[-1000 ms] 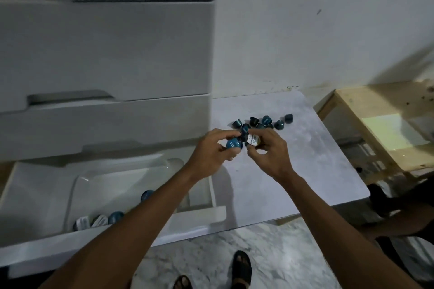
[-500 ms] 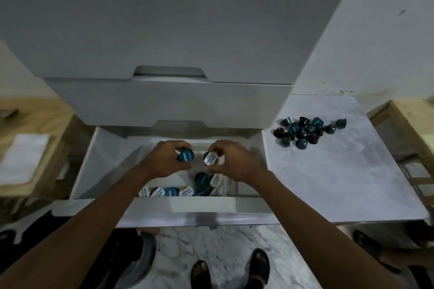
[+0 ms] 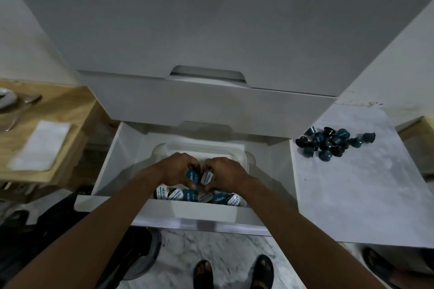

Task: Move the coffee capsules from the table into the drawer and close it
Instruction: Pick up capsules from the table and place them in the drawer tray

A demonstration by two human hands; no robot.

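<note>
The bottom drawer (image 3: 112,166) of a white cabinet stands pulled out, with a clear plastic tray (image 3: 244,155) inside it. Both my hands are low over the tray. My left hand (image 3: 176,169) grips a blue-lidded coffee capsule (image 3: 191,175). My right hand (image 3: 223,172) grips a white-lidded capsule (image 3: 206,177) right beside it. A row of several capsules (image 3: 197,196) lies in the tray's near end, just below my fingers. A pile of several dark and teal capsules (image 3: 331,142) sits on the white table (image 3: 366,195) to the right.
Two shut drawers (image 3: 211,98) rise above the open one. A wooden shelf (image 3: 58,105) with a white sheet is at the left, another wooden edge at the far right. My sandalled feet (image 3: 232,272) stand on the marble floor below the drawer front.
Both hands carried a capsule each from the table pile leftward to the drawer, then sank lower into the tray. The view swung left and centred on the drawer.
</note>
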